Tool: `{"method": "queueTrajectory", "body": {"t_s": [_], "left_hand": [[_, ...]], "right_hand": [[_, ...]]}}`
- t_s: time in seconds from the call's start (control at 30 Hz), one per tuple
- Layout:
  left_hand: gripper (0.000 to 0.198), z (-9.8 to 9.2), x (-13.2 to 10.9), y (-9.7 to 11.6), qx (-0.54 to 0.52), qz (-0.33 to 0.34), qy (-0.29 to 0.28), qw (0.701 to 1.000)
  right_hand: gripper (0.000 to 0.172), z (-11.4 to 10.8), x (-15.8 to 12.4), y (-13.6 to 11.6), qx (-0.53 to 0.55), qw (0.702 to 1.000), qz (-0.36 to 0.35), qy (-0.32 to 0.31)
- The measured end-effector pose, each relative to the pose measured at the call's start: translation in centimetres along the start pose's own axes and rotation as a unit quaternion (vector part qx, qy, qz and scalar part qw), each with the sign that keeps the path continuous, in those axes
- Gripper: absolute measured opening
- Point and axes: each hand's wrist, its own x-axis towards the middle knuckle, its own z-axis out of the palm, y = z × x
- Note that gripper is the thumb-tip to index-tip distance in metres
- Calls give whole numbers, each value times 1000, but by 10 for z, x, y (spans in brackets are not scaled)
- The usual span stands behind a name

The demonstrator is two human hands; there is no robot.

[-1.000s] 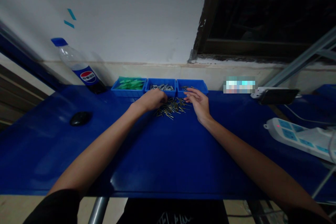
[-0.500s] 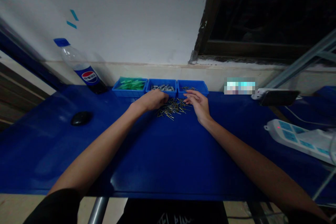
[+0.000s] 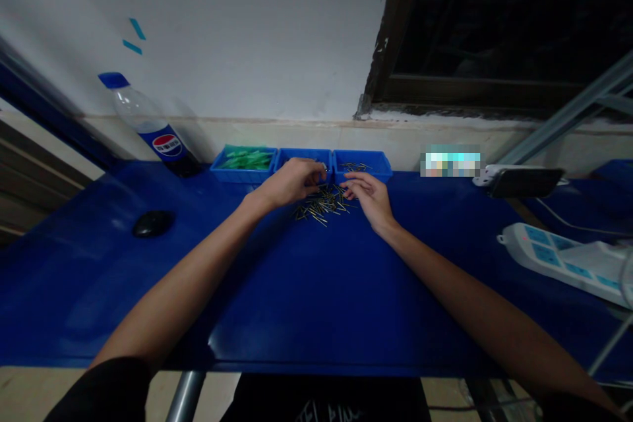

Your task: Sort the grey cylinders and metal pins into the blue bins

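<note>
My left hand (image 3: 295, 182) is over the front of the middle blue bin (image 3: 283, 157), its fingers curled toward the thumb. A small pale glint shows by its fingertips; what they grip, if anything, I cannot make out. Beneath and between the hands lies a loose pile of thin brass-coloured pins (image 3: 324, 206). On the pile's right side is my right hand (image 3: 372, 199), with fingers loosely extended and slightly apart, nothing visible in them. Behind it the right blue bin (image 3: 380, 165) holds some thin metal pins. My left hand hides most of the middle bin's contents.
The left blue bin (image 3: 237, 176) holds green plastic pieces (image 3: 247, 159). A cola bottle (image 3: 165, 142) and a black mouse (image 3: 152, 223) are on the left of the blue table (image 3: 316, 303). A phone (image 3: 527, 182) and a white power strip (image 3: 558, 257) are on the right.
My left hand has shifted slightly to the right, and its curled fingers have loosened a little. My right hand has moved slightly left, staying beside the pile.
</note>
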Motion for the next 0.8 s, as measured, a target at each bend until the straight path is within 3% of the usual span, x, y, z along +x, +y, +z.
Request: {"method": "queueTrajectory", "body": {"t_s": [0.17, 0.33, 0.47, 0.63, 0.8], "left_hand": [[18, 4, 0, 5, -38, 14, 46, 998], [17, 3, 0, 12, -34, 26, 42, 998], [21, 2, 0, 8, -3, 8, -7, 1000], [25, -1, -5, -7, 91, -35, -117, 988], [31, -1, -7, -10, 93, -60, -174, 978]], "right_hand": [[26, 5, -4, -2, -3, 998, 18, -61], [25, 7, -5, -2, 22, 994, 51, -96], [25, 5, -2, 0, 22, 997, 48, -57], [27, -2, 4, 2, 5, 997, -22, 72], [38, -7, 5, 4, -18, 997, -27, 67]]}}
